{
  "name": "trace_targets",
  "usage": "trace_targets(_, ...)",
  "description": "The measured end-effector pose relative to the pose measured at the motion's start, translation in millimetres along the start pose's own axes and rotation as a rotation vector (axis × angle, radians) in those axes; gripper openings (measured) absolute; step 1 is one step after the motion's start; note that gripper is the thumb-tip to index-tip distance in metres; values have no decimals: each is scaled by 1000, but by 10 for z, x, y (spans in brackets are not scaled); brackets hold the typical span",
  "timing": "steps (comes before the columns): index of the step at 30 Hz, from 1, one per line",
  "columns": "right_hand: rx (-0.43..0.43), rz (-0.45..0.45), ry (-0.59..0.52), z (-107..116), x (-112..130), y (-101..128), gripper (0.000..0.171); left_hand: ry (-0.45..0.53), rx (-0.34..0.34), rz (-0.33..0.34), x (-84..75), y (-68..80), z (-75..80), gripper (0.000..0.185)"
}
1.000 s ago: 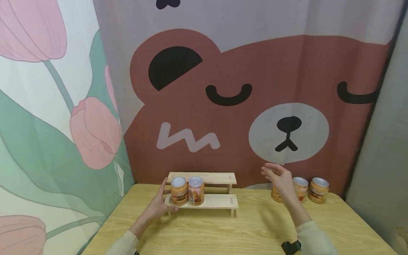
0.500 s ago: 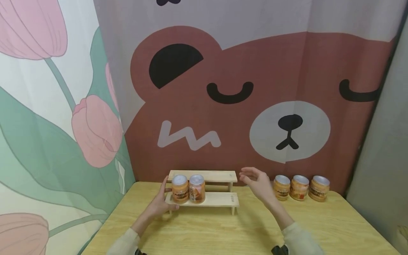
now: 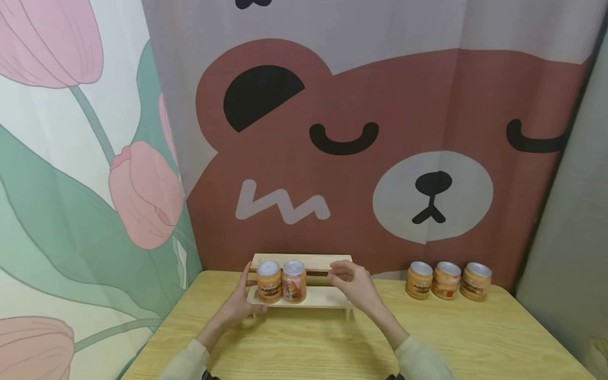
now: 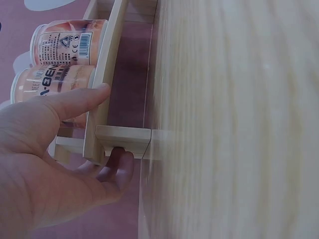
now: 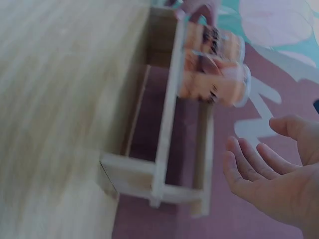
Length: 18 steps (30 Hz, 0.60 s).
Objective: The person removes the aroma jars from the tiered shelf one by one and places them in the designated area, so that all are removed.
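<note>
A two-step wooden display riser [image 3: 328,298] stands on the table. Two orange cans with silver lids, one can [image 3: 269,282] at the left end and another can [image 3: 294,282] beside it, sit on its lower step. My left hand [image 3: 235,303] grips the riser's left end; in the left wrist view the thumb [image 4: 84,102] lies along the front edge, and the fingers curl in by the end leg [image 4: 124,137]. My right hand [image 3: 353,285] is in front of the riser's right end, fingers loosely bent and nothing in them. The right wrist view shows its palm [image 5: 279,191] beside the riser.
Three more orange cans, a left one [image 3: 419,281], a middle one [image 3: 446,281] and a right one [image 3: 476,282], stand in a row at the table's back right. Behind the table [image 3: 294,348] hangs a bear-print curtain [image 3: 351,211]. A tulip-print curtain [image 3: 142,195] hangs at the left.
My right hand has moved left from over the row of cans to the riser's right end. The left hand keeps its grip, and the cans have not moved.
</note>
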State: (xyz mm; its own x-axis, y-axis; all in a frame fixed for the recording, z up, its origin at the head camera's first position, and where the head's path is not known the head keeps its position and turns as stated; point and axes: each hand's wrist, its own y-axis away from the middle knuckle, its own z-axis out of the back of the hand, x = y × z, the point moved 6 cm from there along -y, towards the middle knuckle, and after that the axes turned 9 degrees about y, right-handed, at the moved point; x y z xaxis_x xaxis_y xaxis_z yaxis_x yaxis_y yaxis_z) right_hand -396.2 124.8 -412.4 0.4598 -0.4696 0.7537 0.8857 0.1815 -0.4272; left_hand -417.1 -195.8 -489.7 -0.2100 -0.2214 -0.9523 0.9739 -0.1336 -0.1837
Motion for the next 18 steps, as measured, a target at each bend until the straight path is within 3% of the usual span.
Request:
trace_targets(9,74,38,19,-447,24,-17,44,5,12,-21,-18,1,-31,133)
trace_targets(18,142,-39,65,-757,66,-50,69,23,1,-4,0,6,-27,134)
